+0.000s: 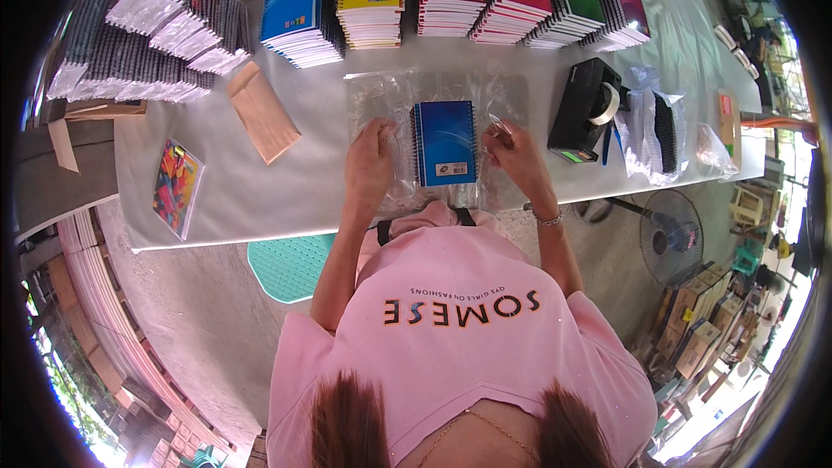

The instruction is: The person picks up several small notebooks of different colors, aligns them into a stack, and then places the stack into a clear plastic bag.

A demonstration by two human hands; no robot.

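Observation:
A blue spiral-bound notebook (446,140) with a small white label near its lower edge lies on a clear plastic sheet (373,91) at the middle of the table front. On its left side, my left hand (370,165) has its fingers curled closed at the plastic, apart from the notebook. To the right, my right hand (518,160) pinches a raised edge of the same sheet between thumb and fingers. The sheet is wrinkled and spreads out beneath and around the notebook.
Stacks of coloured notebooks (373,0) line the far side. Plastic-wrapped stacks (165,26) stand far left, near a brown envelope (262,113) and a colourful notebook (178,186). A black tape dispenser (582,108) and wrapped notebooks (657,134) stand right. A fan (670,238) is beyond the table edge.

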